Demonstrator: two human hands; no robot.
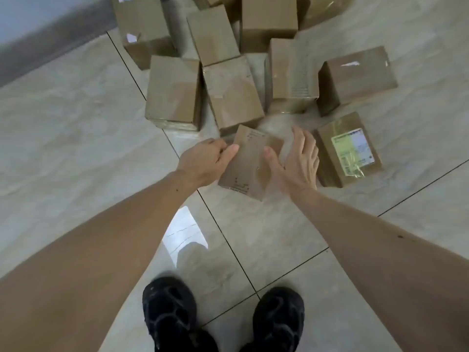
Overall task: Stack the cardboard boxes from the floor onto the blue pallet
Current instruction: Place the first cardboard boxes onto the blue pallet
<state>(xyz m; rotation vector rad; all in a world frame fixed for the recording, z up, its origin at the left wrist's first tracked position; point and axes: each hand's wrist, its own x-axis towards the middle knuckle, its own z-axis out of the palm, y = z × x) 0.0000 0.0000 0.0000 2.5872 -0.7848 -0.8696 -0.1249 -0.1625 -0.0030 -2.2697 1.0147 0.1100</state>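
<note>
View from above, looking down past two bare forearms to a pale tiled floor (76,128). Both hands grasp a small cardboard box (250,162), which sits tilted between them, near the middle of the view. The left hand (203,161) grips the box's left edge, thumb on top and fingers curled out of sight beneath. The right hand (294,162) presses flat against the box's right side, thumb on the top face, fingers spread and pointing away. Whether the box rests on the floor or is lifted clear of it cannot be told.

Just to the right lies a labelled box (349,149) with a pale green and white sticker under clear tape. Beyond the hands, a loose cluster of boxes (228,72) covers the floor — some upright, some lying askew, several touching. At the bottom edge, two black shoes (223,316) stand apart on the tiles.
</note>
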